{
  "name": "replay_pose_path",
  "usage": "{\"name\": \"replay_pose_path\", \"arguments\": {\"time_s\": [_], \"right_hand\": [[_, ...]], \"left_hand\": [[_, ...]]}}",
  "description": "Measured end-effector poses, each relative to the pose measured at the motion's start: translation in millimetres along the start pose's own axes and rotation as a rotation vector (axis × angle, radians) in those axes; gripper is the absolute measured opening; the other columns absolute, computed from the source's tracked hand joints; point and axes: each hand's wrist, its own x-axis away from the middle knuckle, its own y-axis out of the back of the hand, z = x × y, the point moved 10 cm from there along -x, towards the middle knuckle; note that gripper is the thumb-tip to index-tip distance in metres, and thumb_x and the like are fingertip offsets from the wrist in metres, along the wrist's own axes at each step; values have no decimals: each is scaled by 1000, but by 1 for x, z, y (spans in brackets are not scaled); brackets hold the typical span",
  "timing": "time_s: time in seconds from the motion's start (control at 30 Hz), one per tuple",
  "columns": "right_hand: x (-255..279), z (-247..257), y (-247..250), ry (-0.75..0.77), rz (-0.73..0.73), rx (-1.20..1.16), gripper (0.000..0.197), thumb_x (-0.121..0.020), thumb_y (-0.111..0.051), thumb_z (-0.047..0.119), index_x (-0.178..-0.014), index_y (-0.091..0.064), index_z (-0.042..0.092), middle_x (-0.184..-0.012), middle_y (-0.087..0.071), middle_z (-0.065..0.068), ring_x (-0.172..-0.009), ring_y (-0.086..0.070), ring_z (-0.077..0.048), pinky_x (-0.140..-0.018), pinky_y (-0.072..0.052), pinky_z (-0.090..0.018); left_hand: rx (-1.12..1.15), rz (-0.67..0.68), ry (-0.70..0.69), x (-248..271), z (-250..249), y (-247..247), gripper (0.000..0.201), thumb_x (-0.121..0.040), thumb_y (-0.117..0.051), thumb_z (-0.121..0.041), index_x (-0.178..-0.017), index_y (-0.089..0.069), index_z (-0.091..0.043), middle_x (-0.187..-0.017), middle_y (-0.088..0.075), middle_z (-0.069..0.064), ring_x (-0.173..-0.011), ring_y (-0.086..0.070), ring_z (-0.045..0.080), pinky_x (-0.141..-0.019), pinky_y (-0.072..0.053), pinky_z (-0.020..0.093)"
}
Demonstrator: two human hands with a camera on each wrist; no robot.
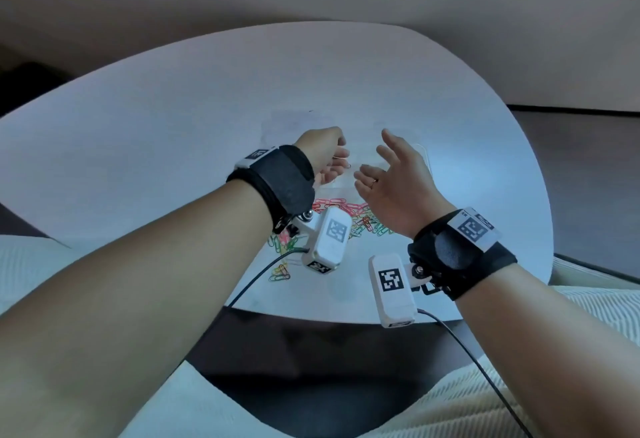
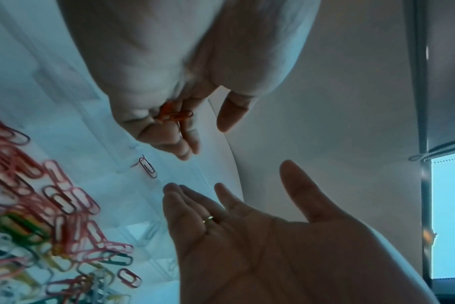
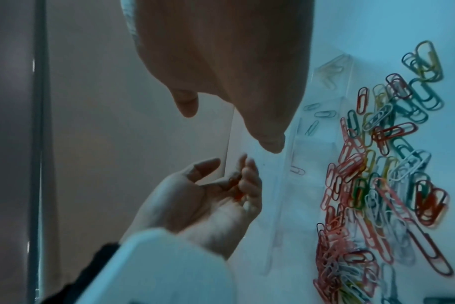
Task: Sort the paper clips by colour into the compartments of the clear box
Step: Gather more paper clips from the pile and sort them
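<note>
A heap of mixed-colour paper clips (image 1: 346, 218) lies on the white table, near my wrists. Just beyond it stands the clear box (image 3: 281, 205), faint in the head view. My left hand (image 1: 341, 160) hovers over the box with fingers curled, holding a few orange-red clips (image 2: 175, 115) in them. One reddish clip (image 2: 147, 167) lies in a compartment below that hand. Other compartments hold a few pale clips (image 3: 325, 114). My right hand (image 1: 372, 157) is raised beside the left, palm turned up and fingers spread, holding nothing.
The round white table (image 1: 173, 119) has bare surface to the left and beyond the box. Some stray clips (image 1: 280, 273) lie near its front edge. Cables run from both wrist cameras across the front edge. A wall stands behind the table.
</note>
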Motion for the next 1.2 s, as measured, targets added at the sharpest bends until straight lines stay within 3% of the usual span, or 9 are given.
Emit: {"name": "replay_pose_path", "arguments": {"time_s": [0.1, 0.17, 0.3, 0.43, 0.53, 0.67, 0.97, 1.07, 1.2], "right_hand": [[5, 11, 7, 69, -68, -69, 61, -95, -55, 37, -148, -31, 19, -151, -31, -22, -141, -33, -28, -114, -32, -35], [8, 16, 12, 99, -105, -104, 56, -96, -55, 34, -146, -35, 18, -150, -34, -22, -140, -35, -29, -113, -34, -34], [12, 24, 17, 143, -113, -89, 55, -97, -54, 33, -146, -36, 16, -147, -38, -22, -137, -40, -29, -111, -37, -35], [15, 26, 13, 164, -95, -13, 45, -97, -53, 31, -138, -46, 12, -139, -49, -20, -126, -52, -29, -105, -44, -34], [16, 25, 5, 171, -34, 114, 32, -97, -52, 25, -125, -58, 10, -121, -64, -15, -105, -66, -26, -93, -53, -33], [26, 20, -10, 206, 53, 411, 23, -96, -52, 18, -113, -65, 10, -103, -72, -12, -85, -68, -25, -78, -54, -34], [61, 1, -21, 454, 74, 1347, 13, -89, -61, 17, -95, -70, 24, -74, -67, 11, -69, -66, -13, -63, -50, -25], [62, -2, -2, 464, -10, 1481, 21, -91, -58, 12, -92, -75, 24, -82, -67, 13, -71, -60, -1, -59, -40, -4], [51, -22, 24, 372, -69, 1608, 26, -90, -55, 9, -98, -77, 21, -98, -72, 4, -81, -63, -12, -68, -44, -16]], "left_hand": [[68, -13, -15, -6, -6, -9, 25, -93, -48, -21, -106, -55, -1, -94, -54, 14, -78, -55, 22, -65, -56, 24], [41, -12, 0, -10, -3, -12, 25, -94, -51, -26, -101, -51, -2, -95, -49, 14, -84, -51, 25, -77, -51, 31], [34, 48, 34, -10, 9, -14, 31, -94, -51, -37, -92, -50, -6, -82, -46, 7, -64, -43, 19, -60, -37, 27], [12, 69, -84, 7, 3, -5, 45, -97, -49, -31, -132, -49, -2, -126, -56, 15, -114, -57, 26, -98, -47, 32], [-166, 50, -225, 29, -9, 8, 32, -97, -48, -22, -124, -58, -8, -115, -67, 12, -101, -66, 24, -90, -53, 31], [-548, 2, -400, 61, -19, 26, 18, -90, -55, -14, -102, -68, -19, -92, -74, 2, -83, -70, 19, -78, -53, 31], [-855, -8, -468, 88, 28, 55, 17, -78, -72, -14, -88, -70, -28, -80, -69, -9, -70, -62, 6, -67, -51, 23], [-1042, 39, -464, 75, 44, 52, 15, -80, -69, -17, -86, -66, -30, -81, -65, -11, -78, -61, 11, -67, -47, 26], [-1203, 41, -521, 61, 46, 42, 14, -82, -64, -19, -88, -65, -32, -78, -56, -18, -84, -59, 14, -69, -43, 26]]}}
